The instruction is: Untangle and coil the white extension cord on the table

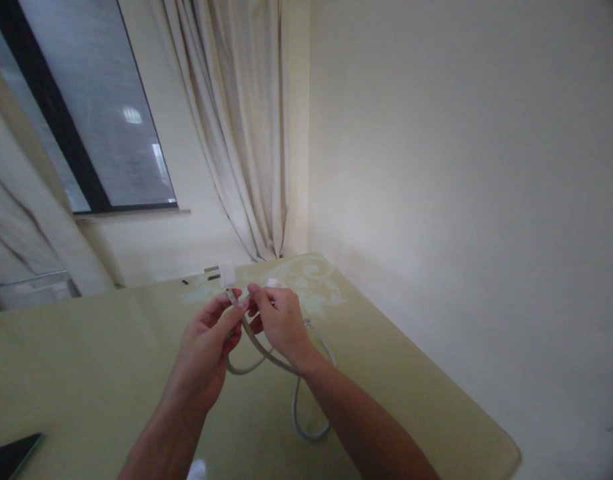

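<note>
Both my hands are raised over the green table (411, 393), pinching a white charging cable (299, 417). My left hand (206, 350) grips the cable just below the white power adapter (227, 274), which sticks up above my fingers with its prongs pointing left. My right hand (281, 323) is closed on the cable right beside it, with a small white end showing above the knuckles. The rest of the cable hangs in loops down onto the table between my forearms.
A dark phone (9, 455) lies at the table's near left edge. A cream curtain (236, 133) hangs in the corner behind the table, beside a window (86, 113). A plain wall runs along the right. A clear box (31, 288) sits at far left.
</note>
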Demonstrator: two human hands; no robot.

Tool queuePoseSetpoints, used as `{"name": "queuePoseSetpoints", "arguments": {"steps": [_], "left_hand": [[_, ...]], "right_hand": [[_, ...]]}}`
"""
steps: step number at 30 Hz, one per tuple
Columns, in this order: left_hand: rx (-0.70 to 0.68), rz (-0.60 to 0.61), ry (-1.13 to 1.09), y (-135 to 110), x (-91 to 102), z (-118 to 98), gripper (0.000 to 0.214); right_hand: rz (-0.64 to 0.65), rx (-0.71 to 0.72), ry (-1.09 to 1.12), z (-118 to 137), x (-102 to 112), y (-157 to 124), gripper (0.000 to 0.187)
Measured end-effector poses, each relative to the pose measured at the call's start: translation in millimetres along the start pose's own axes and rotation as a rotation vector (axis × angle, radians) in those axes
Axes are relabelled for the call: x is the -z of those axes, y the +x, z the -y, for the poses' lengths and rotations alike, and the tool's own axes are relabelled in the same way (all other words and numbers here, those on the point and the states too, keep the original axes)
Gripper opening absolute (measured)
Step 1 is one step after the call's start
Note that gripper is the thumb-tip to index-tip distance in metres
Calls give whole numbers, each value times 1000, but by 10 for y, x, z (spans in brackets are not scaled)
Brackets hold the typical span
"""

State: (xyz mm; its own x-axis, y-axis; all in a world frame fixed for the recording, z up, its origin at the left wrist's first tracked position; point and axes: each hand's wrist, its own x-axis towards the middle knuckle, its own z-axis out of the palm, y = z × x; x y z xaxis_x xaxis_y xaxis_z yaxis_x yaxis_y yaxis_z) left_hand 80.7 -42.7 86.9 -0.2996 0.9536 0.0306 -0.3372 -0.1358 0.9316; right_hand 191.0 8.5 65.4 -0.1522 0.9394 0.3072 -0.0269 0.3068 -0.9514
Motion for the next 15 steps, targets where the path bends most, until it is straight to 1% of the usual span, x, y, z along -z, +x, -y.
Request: {"name": "queuePoseSetpoints", "arguments": {"steps": [2,3,4,6,7,8,10,11,12,13,14,15], "left_hand": [[-32,16,22,-26,-12,-3,47],[-55,8,37,-36,-16,4,46],[-83,-6,50,-42,-18,14,45],[-150,-52,53,-42,-16,34,39],[-187,-82,41,-38,-11,39,36],[-219,-111,28,-32,-6,39,34],[-259,-149,11,-25,6,27,30],[-275,-156,8,-24,11,19,29],[-293,-156,10,-28,12,11,28],[-311,-152,14,-36,11,5,26],[-333,-148,19,-48,7,2,25],[-354,-143,32,-65,1,0,24]], "right_hand": [[-125,129,-237,22,49,-14,48],[-164,186,-309,42,66,-28,42],[-177,235,-351,66,77,-47,36],[-123,329,-399,113,83,-98,30],[-75,379,-431,131,80,-127,32],[-23,429,-471,143,73,-157,40],[76,507,-547,139,49,-210,68],[117,528,-578,124,32,-229,83],[139,542,-606,101,12,-240,94],[136,549,-633,71,-10,-244,98],[113,554,-657,37,-34,-239,95],[82,559,-674,1,-57,-226,88]]}}
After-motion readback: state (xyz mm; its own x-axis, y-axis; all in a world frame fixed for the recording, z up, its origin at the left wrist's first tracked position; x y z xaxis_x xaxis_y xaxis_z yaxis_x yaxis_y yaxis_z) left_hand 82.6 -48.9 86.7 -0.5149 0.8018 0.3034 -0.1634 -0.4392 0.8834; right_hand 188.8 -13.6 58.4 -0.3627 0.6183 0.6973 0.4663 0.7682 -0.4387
